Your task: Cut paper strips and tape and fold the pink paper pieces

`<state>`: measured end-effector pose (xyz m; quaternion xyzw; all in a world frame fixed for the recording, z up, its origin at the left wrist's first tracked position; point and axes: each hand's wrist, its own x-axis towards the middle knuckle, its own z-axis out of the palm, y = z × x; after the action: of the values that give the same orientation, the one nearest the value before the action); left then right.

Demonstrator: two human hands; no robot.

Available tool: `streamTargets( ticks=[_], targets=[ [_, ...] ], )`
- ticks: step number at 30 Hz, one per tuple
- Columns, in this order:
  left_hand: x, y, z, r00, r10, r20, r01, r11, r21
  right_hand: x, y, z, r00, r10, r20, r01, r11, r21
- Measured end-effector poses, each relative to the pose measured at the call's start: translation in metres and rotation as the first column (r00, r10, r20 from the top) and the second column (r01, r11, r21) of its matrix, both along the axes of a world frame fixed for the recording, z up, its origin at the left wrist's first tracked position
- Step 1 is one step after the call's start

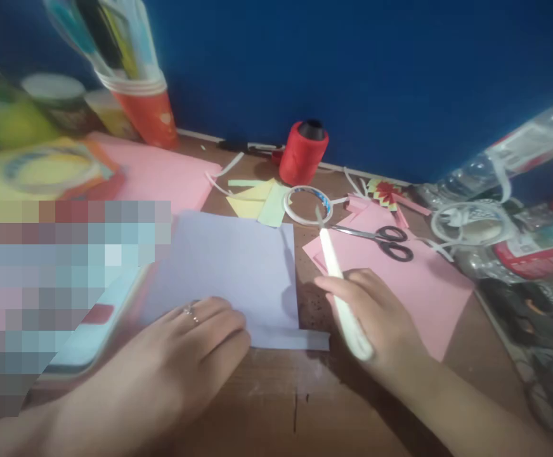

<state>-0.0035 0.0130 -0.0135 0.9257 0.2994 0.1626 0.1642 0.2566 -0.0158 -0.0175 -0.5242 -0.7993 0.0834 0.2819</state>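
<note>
A sheet of lavender paper lies on the table, with a narrow strip of the same paper along its near edge, jutting out to the right. My left hand rests on the sheet's near part, fingers laid down on it and slightly bent; the fingertips are partly hidden. To the right of the sheet, my right hand is closed around a white-handled craft knife. Its thin blade points up and away, near a roll of tape and black-handled scissors.
Pink paper lies under the scissors. Behind are yellow and green scraps, a red bottle and a red cup of pens. Another tape roll and plastic bottles stand at right. A blue wall closes the back.
</note>
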Motion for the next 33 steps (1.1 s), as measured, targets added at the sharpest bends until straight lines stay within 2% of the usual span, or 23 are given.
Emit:
streamTargets(
  ticks=[2, 4, 6, 7, 8, 9, 10, 11, 12, 14, 15, 16, 17, 18, 19, 21, 25, 26, 28, 29, 30, 31, 33],
  targets=[
    [0.0, 0.001, 0.006, 1.0, 0.027, 0.015, -0.025, 0.994, -0.11, 0.0, 0.003, -0.001, 0.995, 0.014, 0.102, -0.014, 1.0, 0.0],
    [0.001, 0.001, 0.013, 0.994, 0.112, 0.022, -0.106, 0.977, -0.186, 0.0, 0.006, -0.003, 0.987, -0.007, 0.158, 0.004, 1.0, 0.015],
    [0.004, 0.0, 0.022, 0.967, 0.251, 0.034, -0.224, 0.911, -0.347, -0.001, 0.008, -0.004, 0.973, -0.029, 0.229, 0.03, 1.0, 0.0],
    [0.005, -0.001, 0.027, 0.941, 0.335, 0.04, -0.273, 0.826, -0.493, -0.002, 0.008, -0.005, 0.959, -0.032, 0.283, 0.041, 0.999, -0.025],
    [0.007, -0.001, 0.033, 0.913, 0.407, 0.041, -0.289, 0.712, -0.64, -0.003, 0.009, -0.006, 0.939, -0.043, 0.34, 0.062, 0.997, -0.046],
    [0.008, -0.001, 0.04, 0.887, 0.459, 0.042, -0.272, 0.594, -0.757, -0.005, 0.01, -0.006, 0.922, -0.049, 0.385, 0.075, 0.996, -0.054],
    [0.009, -0.002, 0.047, 0.873, 0.485, 0.053, -0.231, 0.506, -0.831, -0.006, 0.01, -0.006, 0.911, -0.046, 0.41, 0.08, 0.995, -0.066],
    [0.01, -0.003, 0.055, 0.865, 0.496, 0.071, -0.187, 0.452, -0.872, -0.008, 0.01, -0.005, 0.909, -0.047, 0.415, 0.082, 0.994, -0.066],
    [0.011, -0.004, 0.062, 0.861, 0.499, 0.094, -0.151, 0.429, -0.891, -0.009, 0.009, -0.002, 0.915, -0.042, 0.4, 0.076, 0.995, -0.069],
    [0.013, -0.008, 0.078, 0.856, 0.496, 0.145, -0.11, 0.448, -0.887, -0.013, 0.006, 0.01, 0.959, -0.054, 0.278, 0.072, 0.996, -0.056],
    [0.014, -0.01, 0.085, 0.852, 0.495, 0.169, -0.095, 0.464, -0.881, -0.016, 0.003, 0.019, 0.986, -0.056, 0.157, 0.066, 0.996, -0.056],
    [0.015, -0.012, 0.093, 0.845, 0.498, 0.192, -0.083, 0.478, -0.874, -0.019, 0.001, 0.03, 0.999, -0.048, -0.013, 0.047, 0.997, -0.06],
    [0.016, -0.014, 0.1, 0.837, 0.503, 0.214, -0.073, 0.49, -0.868, -0.023, -0.002, 0.042, 0.974, -0.025, -0.224, 0.005, 0.996, -0.087],
    [0.019, -0.016, 0.106, 0.828, 0.508, 0.239, -0.058, 0.5, -0.864, -0.028, -0.004, 0.055, 0.898, 0.013, -0.44, -0.073, 0.99, -0.119],
    [0.021, -0.019, 0.113, 0.816, 0.513, 0.267, -0.038, 0.508, -0.86, -0.033, -0.005, 0.067, 0.774, 0.052, -0.631, -0.167, 0.978, -0.124],
    [0.027, -0.023, 0.125, 0.795, 0.508, 0.332, 0.021, 0.523, -0.852, -0.046, -0.008, 0.088, 0.531, 0.086, -0.843, -0.366, 0.921, -0.136],
    [0.039, -0.036, 0.144, 0.737, 0.508, 0.447, 0.174, 0.496, -0.851, -0.068, -0.008, 0.111, 0.188, 0.088, -0.978, -0.578, 0.815, -0.038],
    [0.041, -0.04, 0.147, 0.718, 0.525, 0.456, 0.198, 0.475, -0.858, -0.071, -0.007, 0.112, 0.141, 0.093, -0.986, -0.603, 0.798, -0.011],
    [0.043, -0.044, 0.148, 0.695, 0.551, 0.461, 0.224, 0.444, -0.868, -0.074, -0.007, 0.113, 0.099, 0.101, -0.99, -0.623, 0.782, 0.017],
    [0.043, -0.045, 0.148, 0.695, 0.542, 0.473, 0.235, 0.451, -0.861, -0.075, -0.007, 0.113, 0.091, 0.097, -0.991, -0.615, 0.788, 0.021],
    [0.043, -0.045, 0.147, 0.7, 0.512, 0.498, 0.245, 0.482, -0.841, -0.074, -0.006, 0.113, 0.086, 0.086, -0.993, -0.594, 0.804, 0.019],
    [0.042, -0.044, 0.146, 0.712, 0.464, 0.527, 0.244, 0.541, -0.805, -0.074, -0.006, 0.112, 0.078, 0.073, -0.994, -0.56, 0.828, 0.017],
    [0.04, -0.041, 0.145, 0.741, 0.368, 0.562, 0.162, 0.714, -0.681, -0.073, -0.005, 0.111, 0.063, 0.044, -0.997, -0.456, 0.89, 0.01]
  ],
)
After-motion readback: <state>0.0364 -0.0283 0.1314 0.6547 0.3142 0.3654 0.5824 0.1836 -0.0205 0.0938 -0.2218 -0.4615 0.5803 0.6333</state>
